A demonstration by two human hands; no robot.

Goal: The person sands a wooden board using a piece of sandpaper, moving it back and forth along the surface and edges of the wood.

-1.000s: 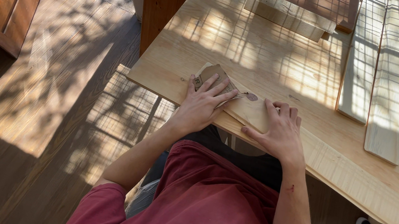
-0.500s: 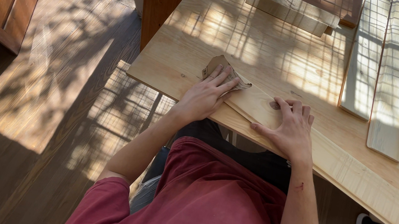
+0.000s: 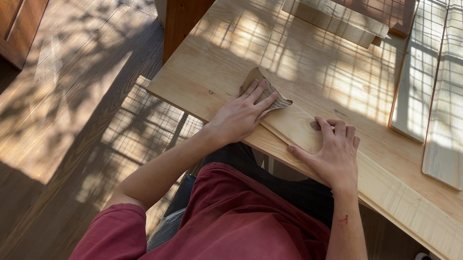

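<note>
While the left hand (image 3: 240, 116) presses a folded sheet of sandpaper (image 3: 264, 93) flat-fingered onto the pale plank's (image 3: 397, 197) end at the table (image 3: 295, 59) edge, the right hand (image 3: 335, 154), spread flat, pins it, though weak pinning could probably let the plank skid.

1 head-worn camera looks steeply down, close over the person's chest, at the table (image 3: 319, 63) edge ahead.
</note>
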